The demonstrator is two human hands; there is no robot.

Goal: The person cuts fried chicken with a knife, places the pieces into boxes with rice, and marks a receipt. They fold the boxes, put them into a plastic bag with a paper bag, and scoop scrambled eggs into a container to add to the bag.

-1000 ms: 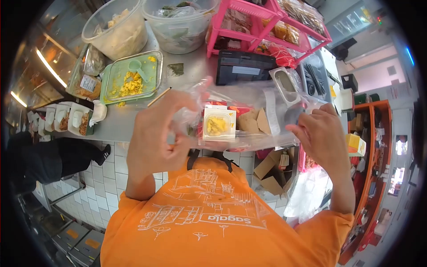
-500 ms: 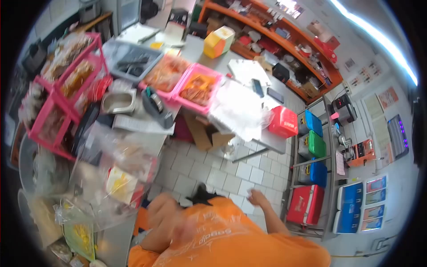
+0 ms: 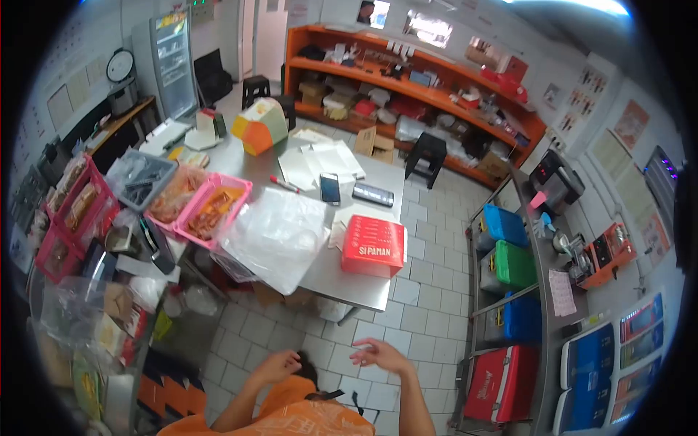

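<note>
My left hand is raised low in the view over the tiled floor, its fingers loosely apart with nothing in them. To its right, my right hand hovers with spread fingers and holds nothing. Neither touches the steel table ahead. Nearest on that table are a red box and a pile of clear plastic bags. Behind them lie two phones, one dark and one wider, beside white papers.
Pink trays of food and a grey tray line the left side. An orange shelf spans the back. At right, a rack holds blue, green and red bins. A black stool stands behind the table.
The view has turned and moved toward the table, so the red box appears closer and more central. Both hands are now raised in front of my body, nearer each other.
</note>
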